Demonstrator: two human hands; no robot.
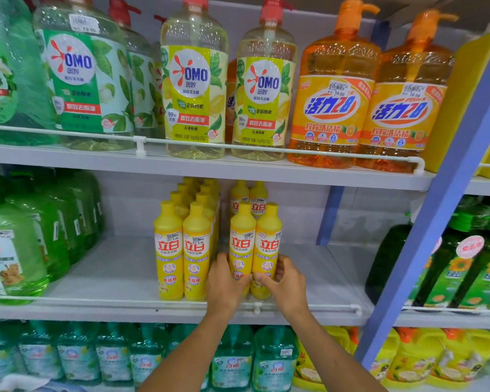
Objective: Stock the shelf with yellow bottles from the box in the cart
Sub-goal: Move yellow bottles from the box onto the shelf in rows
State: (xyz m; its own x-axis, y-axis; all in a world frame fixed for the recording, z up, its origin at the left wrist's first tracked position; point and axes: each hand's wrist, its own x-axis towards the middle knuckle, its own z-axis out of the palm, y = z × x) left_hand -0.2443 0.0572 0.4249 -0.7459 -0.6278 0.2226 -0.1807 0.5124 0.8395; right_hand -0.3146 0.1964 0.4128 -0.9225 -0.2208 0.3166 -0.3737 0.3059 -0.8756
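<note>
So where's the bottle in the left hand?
Head view, centre: the small yellow plastic bottle stands on the grey middle shelf, between the matching bottle in the right hand and two shelved ones.

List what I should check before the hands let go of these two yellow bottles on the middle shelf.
1. The left hand grips the left bottle: ok.
2. The right hand grips the right bottle: ok.
3. Both bottles upright, labels facing out: ok.
4. Both bases resting on the shelf behind the rail: cannot tell, the hands partly hide them.
5. In line with the front row beside them: ok.
6. Bare shelf to their right for more stock: ok.
</note>
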